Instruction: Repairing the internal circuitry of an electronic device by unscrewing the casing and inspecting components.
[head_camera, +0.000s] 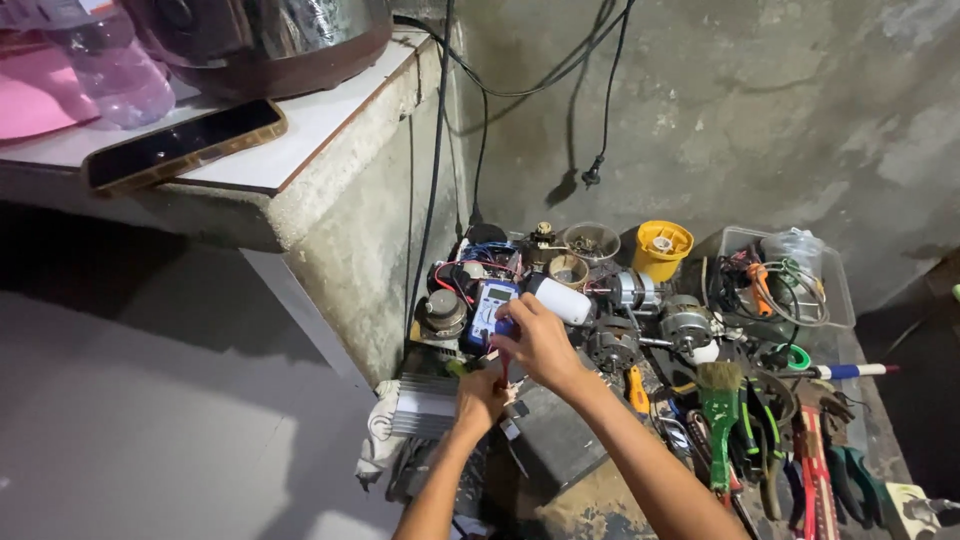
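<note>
The blue meter (489, 312) sits propped among motors (612, 345) at the crowded surface's (590, 500) back, the right hand (541, 343) pinching its dial, the left hand (480, 398) closed on a red probe (503, 366); a nudge could probably topple the meter into the tangled wires (470, 268).

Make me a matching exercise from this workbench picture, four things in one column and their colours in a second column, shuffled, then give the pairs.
Things:
1. multimeter, touched by the right hand
2. plastic cup near the wall
3. brush handle
4. phone on the shelf

Colours:
A. green
B. black with a gold edge
C. blue
D. yellow

Pairs: 1-C, 2-D, 3-A, 4-B
</note>
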